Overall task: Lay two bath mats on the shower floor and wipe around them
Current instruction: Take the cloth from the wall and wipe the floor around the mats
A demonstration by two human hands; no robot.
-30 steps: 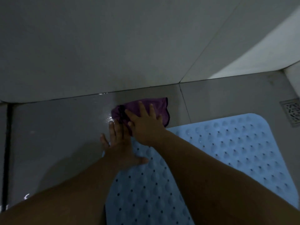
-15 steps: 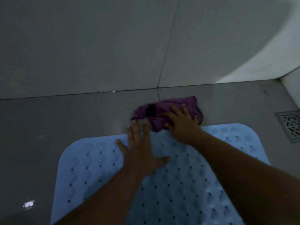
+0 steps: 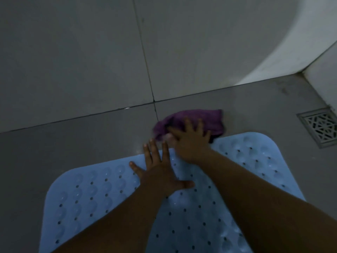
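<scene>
From the head camera, the left hand [image 3: 160, 172] lies flat on the blue bath mat [image 3: 91, 198], fingers spread, gripping nothing. The right hand [image 3: 191, 141] presses the purple cloth [image 3: 200, 118] with open fingers on the grey shower floor [image 3: 73, 143], just beyond the mat's far edge. A second mat is not visible. To wipe well, the person should keep the mat pinned and follow its edge toward the drain [image 3: 321, 125].

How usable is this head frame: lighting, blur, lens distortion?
Head view: dim and bluish, except a bright patch on the wall at upper right. The right hand on the purple cloth is smeared by motion blur; the left hand, flat on the blue mat, is sharper. Wide-angle bending curves the wall-floor line. The floor drain stays legible.
</scene>
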